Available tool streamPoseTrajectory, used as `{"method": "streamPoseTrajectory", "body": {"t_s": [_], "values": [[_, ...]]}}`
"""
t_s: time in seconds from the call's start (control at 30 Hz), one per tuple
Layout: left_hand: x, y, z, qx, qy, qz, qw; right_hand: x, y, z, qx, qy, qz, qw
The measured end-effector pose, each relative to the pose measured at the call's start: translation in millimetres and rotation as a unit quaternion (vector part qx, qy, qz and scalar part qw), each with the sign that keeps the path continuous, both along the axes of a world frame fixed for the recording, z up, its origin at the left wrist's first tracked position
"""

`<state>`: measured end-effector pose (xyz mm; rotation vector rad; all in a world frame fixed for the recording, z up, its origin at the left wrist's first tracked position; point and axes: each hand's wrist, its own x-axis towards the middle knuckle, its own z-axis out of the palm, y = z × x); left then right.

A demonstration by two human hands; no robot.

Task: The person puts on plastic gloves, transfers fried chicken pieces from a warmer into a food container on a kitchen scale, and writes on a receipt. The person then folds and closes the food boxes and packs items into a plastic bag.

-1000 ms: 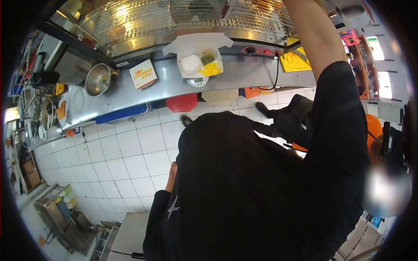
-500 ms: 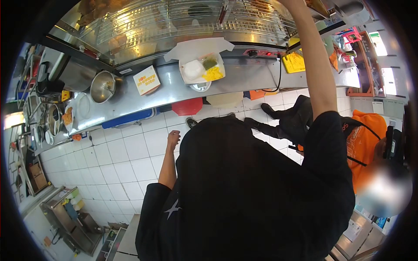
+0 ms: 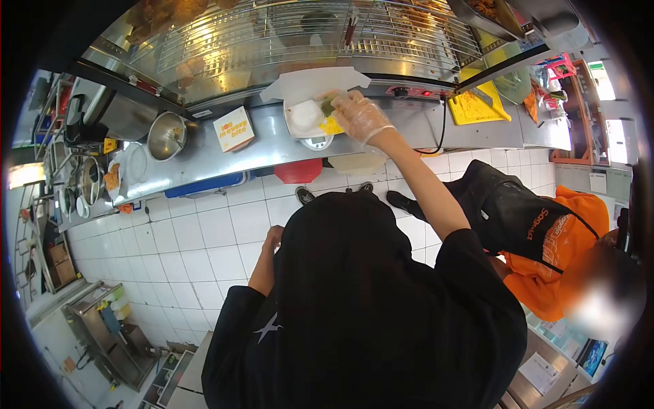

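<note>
My right hand (image 3: pixel 362 118), in a clear plastic glove, reaches over an open white food box (image 3: pixel 319 76) on the steel counter. Its fingers are bent together at the box's right side; what they hold, if anything, is hidden. Inside the box are a white mound of rice (image 3: pixel 306 116), a green portion (image 3: pixel 328 104) and yellow pieces (image 3: pixel 330 125), partly covered by the hand. Beneath the box, a small white scale (image 3: pixel 317 143) shows its display. My left hand (image 3: pixel 274 236) is low beside my body, away from the counter, its fingers mostly hidden.
A heated display case with wire racks (image 3: pixel 402 60) stands behind the box. Leftward are a closed printed box (image 3: pixel 233 129) and a metal bowl (image 3: pixel 167 135). A yellow tray (image 3: pixel 475 105) lies to the right. A person in an orange top (image 3: pixel 569 235) stands close on my right.
My right hand has come down out of the display case to the food box. My left hand has moved slightly lower, closer to my body. The other person has shifted.
</note>
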<state>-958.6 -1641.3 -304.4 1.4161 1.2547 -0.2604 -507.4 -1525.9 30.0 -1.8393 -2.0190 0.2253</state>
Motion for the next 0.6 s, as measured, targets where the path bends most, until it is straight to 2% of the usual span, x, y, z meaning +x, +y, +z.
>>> {"method": "streamPoseTrajectory", "body": {"t_s": [0.03,0.1,0.17,0.2,0.23,0.27,0.3,0.33,0.37,0.43,0.47,0.53,0.6], "values": [[0.1,3.0,3.4,-0.002,0.025,-0.027,0.999,-7.0,2.5,-0.7,-0.081,0.03,-0.038,0.996],[-6.4,6.1,-7.4,-0.007,0.072,-0.084,0.994,-3.1,14.7,-11.4,-0.06,0.014,0.017,0.998],[-20.1,13.1,-35.9,-0.011,0.075,-0.083,0.994,1.1,17.8,-23.9,-0.08,-0.005,0.046,0.996],[-6.9,29.3,-15.3,0.055,0.106,-0.227,0.967,3.2,18.9,-28.7,-0.108,-0.017,0.049,0.993],[10.3,26.7,8.0,0.197,0.071,-0.045,0.977,5.1,19.5,-31.3,-0.134,-0.03,0.051,0.989],[31.9,47.8,37.5,0.219,0.068,-0.039,0.973,7.3,18.9,-30.7,-0.107,0.01,0.046,0.993],[53.0,65.6,76.8,0.287,0.017,-0.004,0.958,10.1,14.3,-29.5,-0.082,0.049,0.039,0.995],[81.4,85.0,128.5,0.334,-0.02,0.063,0.94,14.4,8.6,-28.9,-0.057,0.088,0.033,0.994],[104.7,103.5,166.1,0.42,-0.088,0.101,0.898,23.4,5.1,-34.0,0.004,0.076,0.016,0.997],[145.1,139.1,222.7,0.452,-0.158,0.144,0.866,43.5,-5.7,-50.8,0.126,0.053,-0.019,0.99],[164.2,155.4,243.3,0.459,-0.203,0.16,0.85,50.6,-10.8,-48.8,0.137,0.105,-0.054,0.984],[201.7,183.4,275.2,0.511,-0.252,0.076,0.818,61.0,-26.4,-44.1,0.157,0.21,-0.124,0.957],[234.9,204.4,275.6,0.571,-0.216,-0.061,0.79,75.1,-47.9,-49.6,0.151,0.209,-0.218,0.941]]}}
